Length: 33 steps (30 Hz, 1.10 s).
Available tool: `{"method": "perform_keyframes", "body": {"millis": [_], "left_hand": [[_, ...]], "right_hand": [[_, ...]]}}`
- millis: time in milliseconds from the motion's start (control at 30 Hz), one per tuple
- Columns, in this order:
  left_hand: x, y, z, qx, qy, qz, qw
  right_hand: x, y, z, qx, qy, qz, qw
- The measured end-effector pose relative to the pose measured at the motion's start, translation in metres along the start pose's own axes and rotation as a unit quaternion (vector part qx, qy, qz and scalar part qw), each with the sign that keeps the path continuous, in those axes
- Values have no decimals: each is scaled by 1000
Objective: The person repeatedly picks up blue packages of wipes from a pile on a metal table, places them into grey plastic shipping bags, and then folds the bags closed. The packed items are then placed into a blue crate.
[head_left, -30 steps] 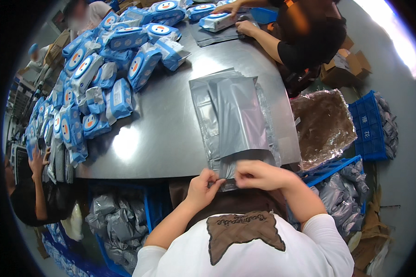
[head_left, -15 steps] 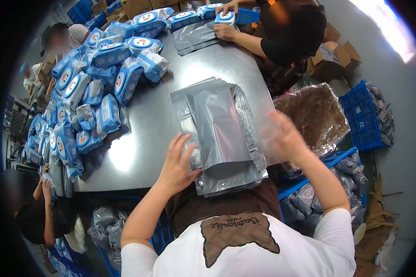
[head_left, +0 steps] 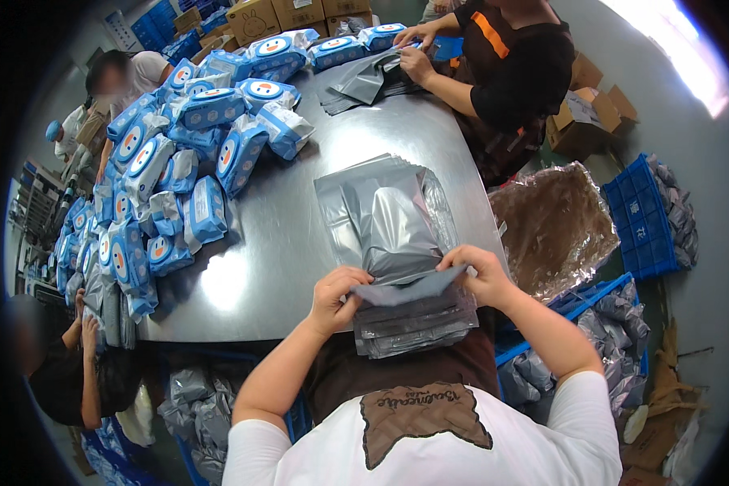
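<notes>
A stack of grey plastic mailing bags (head_left: 413,330) lies at the near edge of the metal table in front of me. My left hand (head_left: 336,300) pinches the left corner of the top bag's near end. The right corner of the same end is pinched by my right hand (head_left: 479,277). Between the two hands, the mouth of this top grey plastic bag (head_left: 397,223) is lifted and folded back, with its darker inner side showing. The rest of the bag lies flat on the stack. To the left is a heap of blue and white wipes packs (head_left: 206,212).
Across the metal table (head_left: 275,304), a co-worker (head_left: 510,81) handles another grey bag (head_left: 360,79). Others stand at the left. Right of me are a foil-lined box (head_left: 555,223) and a blue crate (head_left: 579,304) of filled grey bags. Another filled crate (head_left: 194,405) stands below the table's near edge.
Both hands have come in to the stack and gripped the top bag's near corners, lifting its mouth. The co-worker's wipes pack is no longer visible at the bag.
</notes>
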State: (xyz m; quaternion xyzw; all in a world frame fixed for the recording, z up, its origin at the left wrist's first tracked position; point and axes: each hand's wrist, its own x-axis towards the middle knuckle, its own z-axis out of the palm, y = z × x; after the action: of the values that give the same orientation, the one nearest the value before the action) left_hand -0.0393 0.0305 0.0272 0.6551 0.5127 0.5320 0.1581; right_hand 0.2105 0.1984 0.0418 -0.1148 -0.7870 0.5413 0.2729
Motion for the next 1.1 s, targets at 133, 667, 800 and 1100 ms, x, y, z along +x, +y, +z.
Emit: {"method": "perform_keyframes", "body": {"millis": [133,667,800,1100], "left_hand": [[-5,4,25,29,223,-161,961],[65,9,46,-60,168,-335,925],[53,-23,43,-134,119,-396,901],[-108,101,-55,-613,286,-376,634]], "right_hand": [[14,-1,29,227,199,199,932],[57,16,61,-172,186,142,957],[62,-10,76,67,116,152,979],[47,-69,152,-144,-272,-134,942]]}}
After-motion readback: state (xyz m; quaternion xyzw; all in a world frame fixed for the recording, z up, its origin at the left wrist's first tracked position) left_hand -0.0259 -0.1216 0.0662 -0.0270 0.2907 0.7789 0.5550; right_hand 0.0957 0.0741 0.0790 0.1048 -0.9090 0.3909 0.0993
